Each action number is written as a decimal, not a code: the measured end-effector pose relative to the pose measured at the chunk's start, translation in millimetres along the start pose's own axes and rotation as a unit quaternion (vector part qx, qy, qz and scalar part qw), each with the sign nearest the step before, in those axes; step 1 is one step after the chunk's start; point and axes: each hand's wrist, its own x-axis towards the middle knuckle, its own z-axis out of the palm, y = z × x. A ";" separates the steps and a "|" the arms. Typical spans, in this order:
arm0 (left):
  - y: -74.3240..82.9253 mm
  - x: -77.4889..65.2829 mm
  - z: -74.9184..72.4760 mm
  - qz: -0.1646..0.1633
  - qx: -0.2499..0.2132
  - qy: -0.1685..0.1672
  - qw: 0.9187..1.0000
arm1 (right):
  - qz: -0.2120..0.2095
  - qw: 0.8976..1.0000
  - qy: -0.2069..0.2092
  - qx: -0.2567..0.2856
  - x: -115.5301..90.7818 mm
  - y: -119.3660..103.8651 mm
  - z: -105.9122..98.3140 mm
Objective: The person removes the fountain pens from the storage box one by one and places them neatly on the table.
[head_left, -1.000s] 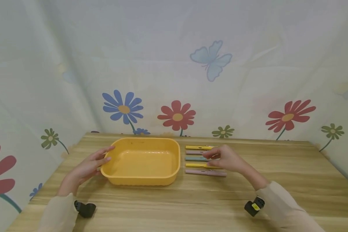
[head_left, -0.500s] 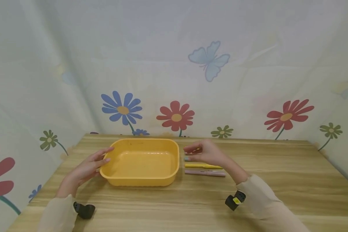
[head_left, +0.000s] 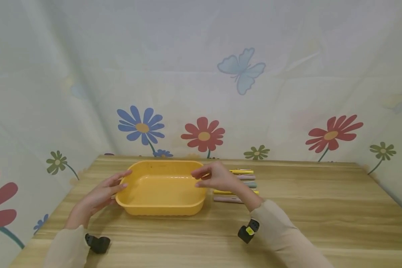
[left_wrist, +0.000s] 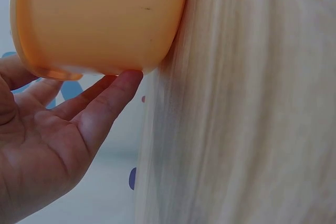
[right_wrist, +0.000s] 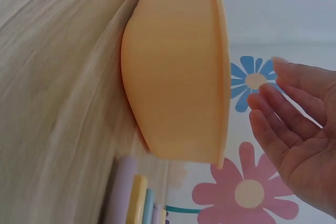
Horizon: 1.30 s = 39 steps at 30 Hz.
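A yellow plastic basin (head_left: 164, 210) stands on the table. My left hand (head_left: 97, 195) holds its left end, with digits over the rim; the left wrist view shows other fingertips (left_wrist: 128, 80) against its outer wall. At the opposite end, my right hand (head_left: 219, 178) hovers by the rim, fingers loosely bent and holding nothing. The right wrist view shows a gap between this hand (right_wrist: 310, 145) and the basin wall (right_wrist: 176, 66). Capped pens lie in parallel on the right: yellow (head_left: 242, 172), pink (head_left: 247, 177), teal (head_left: 251, 184), yellow (head_left: 221, 192) and pink (head_left: 226, 199), partly hidden by my right hand and forearm.
The wooden table (head_left: 174, 242) ends at the back against a pale curtain (head_left: 174, 82) printed with flowers and a butterfly. Black cameras sit at my left wrist (head_left: 98, 243) and right wrist (head_left: 248, 231).
My right hand has moved left from above the pens to the basin's right rim. The pens lie where they were. My left hand has stayed on the basin.
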 end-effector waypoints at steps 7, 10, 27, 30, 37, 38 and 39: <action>1.3 -1.3 0.1 0.011 -0.017 -0.005 1.000 | -0.013 1.000 -0.026 0.002 16.4 4.0 19.3; 1.5 -2.2 0.3 0.012 -0.017 -0.004 1.000 | -0.020 0.999 -0.042 -0.007 22.2 5.9 28.7; 2.4 -2.5 -0.2 0.004 -0.012 0.000 1.000 | -0.026 0.985 -0.136 -0.103 38.6 4.4 58.9; 2.2 -2.7 -0.3 0.006 -0.011 -0.002 1.000 | -0.015 0.982 -0.153 -0.109 41.2 6.7 63.0; 1.2 -2.7 -0.3 0.012 -0.016 -0.003 1.000 | 0.003 0.975 -0.181 -0.125 45.1 7.8 70.0; 1.2 -2.7 -0.5 0.012 -0.016 -0.002 1.000 | 0.001 0.974 -0.184 -0.129 45.6 7.5 70.3; 1.3 -2.7 -0.7 0.013 -0.017 -0.002 1.000 | -0.001 0.973 -0.186 -0.135 46.1 7.3 70.6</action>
